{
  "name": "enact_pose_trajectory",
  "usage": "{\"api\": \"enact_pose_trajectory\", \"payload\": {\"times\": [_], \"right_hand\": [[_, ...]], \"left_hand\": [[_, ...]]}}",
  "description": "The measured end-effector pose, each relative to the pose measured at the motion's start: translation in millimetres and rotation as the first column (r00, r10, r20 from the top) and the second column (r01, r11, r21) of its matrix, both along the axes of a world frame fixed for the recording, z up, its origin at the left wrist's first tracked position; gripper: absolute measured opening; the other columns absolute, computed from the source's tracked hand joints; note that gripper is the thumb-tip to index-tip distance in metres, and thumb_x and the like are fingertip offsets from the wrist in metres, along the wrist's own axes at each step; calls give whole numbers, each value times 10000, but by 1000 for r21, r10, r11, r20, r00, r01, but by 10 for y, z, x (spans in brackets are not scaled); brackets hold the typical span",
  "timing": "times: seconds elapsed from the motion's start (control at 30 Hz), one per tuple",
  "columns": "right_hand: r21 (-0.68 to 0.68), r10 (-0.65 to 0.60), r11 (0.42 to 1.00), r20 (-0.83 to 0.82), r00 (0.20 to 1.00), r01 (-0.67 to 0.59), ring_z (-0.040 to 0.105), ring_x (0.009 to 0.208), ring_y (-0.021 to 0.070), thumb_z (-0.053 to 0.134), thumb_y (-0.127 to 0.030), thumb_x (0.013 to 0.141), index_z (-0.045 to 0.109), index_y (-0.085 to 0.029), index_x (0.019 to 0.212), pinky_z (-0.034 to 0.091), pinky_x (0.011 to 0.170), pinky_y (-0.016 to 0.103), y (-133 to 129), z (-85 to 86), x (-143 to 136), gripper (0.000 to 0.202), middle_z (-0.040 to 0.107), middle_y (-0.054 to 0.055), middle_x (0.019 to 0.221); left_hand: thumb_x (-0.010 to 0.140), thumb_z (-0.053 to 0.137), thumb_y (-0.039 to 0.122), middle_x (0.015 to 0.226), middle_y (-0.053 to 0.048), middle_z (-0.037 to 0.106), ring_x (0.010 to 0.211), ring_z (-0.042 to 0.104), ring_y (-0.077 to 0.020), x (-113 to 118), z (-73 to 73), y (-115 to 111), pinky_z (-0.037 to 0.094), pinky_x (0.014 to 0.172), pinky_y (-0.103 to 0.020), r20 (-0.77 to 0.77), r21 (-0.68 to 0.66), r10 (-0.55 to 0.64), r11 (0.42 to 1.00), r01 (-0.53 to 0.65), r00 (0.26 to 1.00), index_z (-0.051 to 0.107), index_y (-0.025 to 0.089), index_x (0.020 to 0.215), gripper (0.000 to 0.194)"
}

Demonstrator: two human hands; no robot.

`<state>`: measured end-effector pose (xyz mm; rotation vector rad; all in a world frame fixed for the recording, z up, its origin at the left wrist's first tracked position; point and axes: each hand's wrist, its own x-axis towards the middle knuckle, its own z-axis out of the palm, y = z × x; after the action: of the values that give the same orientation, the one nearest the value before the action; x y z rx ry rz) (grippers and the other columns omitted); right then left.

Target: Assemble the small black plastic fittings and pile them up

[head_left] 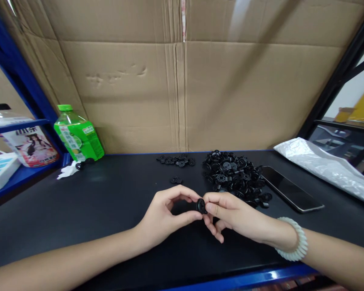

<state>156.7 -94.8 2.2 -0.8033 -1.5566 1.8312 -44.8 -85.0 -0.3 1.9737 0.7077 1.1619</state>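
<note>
Black disc (201,206), just one, is held by left hand (161,218) and right hand (235,214).

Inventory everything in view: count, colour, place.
held part: 1, black, centre
large pile: uncountable, black, right
small cluster: several, black, left of pile
loose bit: unclear, black, before cluster
phone: 1, black, beside pile
packet: 1, silvery, far right
bottle: 1, green, back left
labelled bottle: 1, multicoloured, far left
scrap: 1, white, back left
container: 1, white, far left
cardboard: panels, brown, back
tabletop: 1, black, below
frames: 2, blue left, black right
bracelet: 1, pale, right wrist
left hand: 1, bare, on held part
right hand: 1, bare, on held part
</note>
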Motion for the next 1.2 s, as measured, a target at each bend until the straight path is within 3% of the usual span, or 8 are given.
{"api": "enact_pose_trajectory", "payload": {"times": [0.2, 0.3, 0.43, 0.6, 0.8, 1.0, 1.2], "right_hand": [[-97, 42, 994, -57, 998, -47, 582, 628, 118, 585, -418, 882, 531, -132, 834, 525, 603, 295, 22, -64, 10, 294, 561, 17, 740], [-169, 62, 982, -144, 988, -86, 636, 727, 149, 595, -264, 882, 536, -150, 1009, 518, 744, 358, 5, -35, 10, 181, 605, 37, 820], [-189, 158, 961, -226, 961, -203, 644, 868, 175, 606, -121, 824, 520, -180, 1141, 461, 870, 395, -22, 50, -5, 333, 606, 41, 904], [-201, 175, 953, -246, 953, -227, 630, 844, 169, 608, -130, 802, 536, -172, 1051, 454, 849, 392, -31, 67, -32, 263, 584, 21, 856], [-198, 191, 950, -240, 952, -240, 602, 758, 135, 558, -81, 750, 529, -178, 1090, 451, 834, 387, -43, 30, -58, 355, 553, 1, 834], [-196, 174, 955, -237, 956, -223, 514, 734, 110, 500, -45, 658, 548, -185, 1097, 472, 777, 346, -59, -7, -88, 464, 495, 0, 879], [-224, 129, 959, -210, 969, -176, 499, 675, 107, 460, -52, 618, 509, -195, 1167, 450, 702, 317, -76, -13, -109, 570, 509, -19, 795]], "left_hand": [[748, 740, 142, 903, -59, 722, 860, 679, -189, 26, -25, -19, 545, 814, -304, 58, -86, -47, 995, 51, 997, 689, 168, 899, 162], [744, 744, 135, 900, -68, 720, 850, 677, -195, 28, -17, -23, 546, 794, -308, 28, -3, -56, 998, 56, 998, 705, 168, 911, 175], [759, 728, 118, 922, -83, 727, 820, 673, -194, 42, 2, -30, 553, 751, -302, -27, 122, -80, 989, 82, 996, 730, 172, 926, 176], [758, 725, 95, 947, -93, 739, 828, 694, -199, 62, 8, -39, 567, 749, -292, -27, 165, -106, 980, 109, 994, 745, 184, 969, 230], [740, 734, 92, 925, -105, 746, 715, 697, -177, 99, 16, -61, 583, 657, -262, -32, 165, -122, 978, 125, 992, 754, 160, 953, 225], [715, 725, 74, 784, -83, 751, 553, 667, -136, 115, -2, -117, 566, 558, -208, -61, 214, -92, 971, 103, 994, 732, 112, 868, 157], [721, 692, 61, 634, -47, 725, 530, 679, -147, 134, -17, -133, 546, 532, -192, -98, 305, -18, 951, 47, 995, 716, 115, 862, 153]]}}
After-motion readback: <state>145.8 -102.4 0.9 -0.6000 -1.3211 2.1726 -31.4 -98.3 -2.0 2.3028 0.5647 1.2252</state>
